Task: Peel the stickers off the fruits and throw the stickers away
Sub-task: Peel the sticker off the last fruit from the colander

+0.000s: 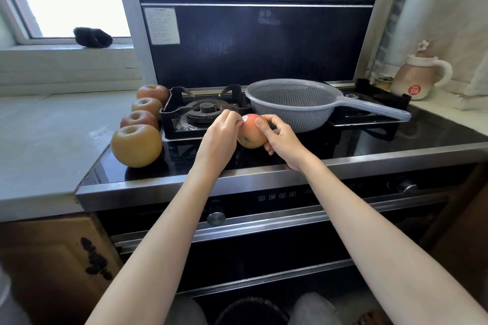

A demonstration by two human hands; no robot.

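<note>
I hold an apple (251,134) in my right hand (280,137) above the black stove top (369,145), thumb laid across its upper side and fingers curled round the far and under sides. A small white sticker (245,119) sits on the apple's upper left, and my left hand (220,134) pinches at its edge with fingertips pressed together; I cannot tell whether the edge has lifted. Four more apples stand in a row along the left edge of the stove: the nearest (136,145) is large and yellowish, then one (139,120), another (147,107), and the farthest (153,94) beside the burner (206,113). I see no stickers on their facing sides. A grey colander (295,105) rests just behind my right hand, its handle pointing right. A beige kettle (420,79) stands at the far right corner. A dark bin (250,311) shows at the bottom edge, between my knees.
</note>
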